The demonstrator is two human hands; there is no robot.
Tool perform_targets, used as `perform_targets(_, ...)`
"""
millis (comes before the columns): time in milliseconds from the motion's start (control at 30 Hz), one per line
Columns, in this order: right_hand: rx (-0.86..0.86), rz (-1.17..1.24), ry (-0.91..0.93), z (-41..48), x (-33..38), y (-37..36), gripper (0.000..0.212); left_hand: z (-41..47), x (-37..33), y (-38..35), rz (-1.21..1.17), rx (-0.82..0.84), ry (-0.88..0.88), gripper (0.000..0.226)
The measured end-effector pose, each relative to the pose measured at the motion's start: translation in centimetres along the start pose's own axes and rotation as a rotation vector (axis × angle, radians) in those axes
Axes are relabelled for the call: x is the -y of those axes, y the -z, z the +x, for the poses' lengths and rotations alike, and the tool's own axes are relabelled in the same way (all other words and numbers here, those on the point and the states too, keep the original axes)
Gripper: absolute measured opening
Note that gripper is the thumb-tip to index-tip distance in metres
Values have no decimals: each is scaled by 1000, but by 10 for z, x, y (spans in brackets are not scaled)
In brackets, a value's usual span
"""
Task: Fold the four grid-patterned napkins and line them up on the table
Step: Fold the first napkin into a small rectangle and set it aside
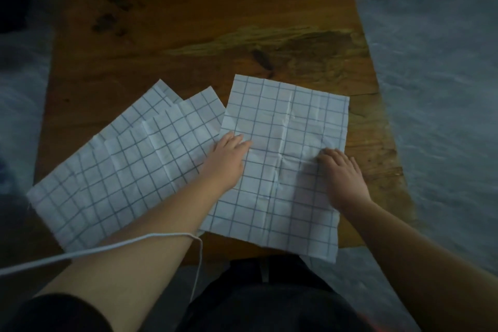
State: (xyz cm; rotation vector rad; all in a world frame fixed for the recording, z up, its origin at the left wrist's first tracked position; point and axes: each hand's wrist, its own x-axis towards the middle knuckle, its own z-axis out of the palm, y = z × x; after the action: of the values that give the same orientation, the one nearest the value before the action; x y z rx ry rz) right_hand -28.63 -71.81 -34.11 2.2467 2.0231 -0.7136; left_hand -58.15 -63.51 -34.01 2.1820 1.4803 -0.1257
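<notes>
One white napkin with a dark grid [285, 121] lies spread flat on the wooden table [204, 16], its near edge hanging over the table's front. My left hand [229, 156] rests flat on its left part, fingers straight. My right hand [343, 175] presses flat on its right part. A fanned stack of more grid napkins [126, 164] lies unfolded to the left, overlapping one another and slightly tucked under the spread napkin's left edge.
The table's far half is bare wood with dark stains [113, 13]. Grey carpet [436, 83] lies on both sides. A white cord [107, 248] crosses my left forearm. My dark-clothed lap [258, 294] is at the table's front edge.
</notes>
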Motion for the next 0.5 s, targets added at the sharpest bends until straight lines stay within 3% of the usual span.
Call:
perform_targets(100,-23,66,19,-1,6,-5,60,9,8,-7,15,57,-15,55)
perform_targets(267,-105,147,20,2,-4,-21,39,9,16,-10,54,-36,-53,42)
perform_targets(500,-121,160,8,4,-11,-16,36,13,29,-8,23,-88,-98,31)
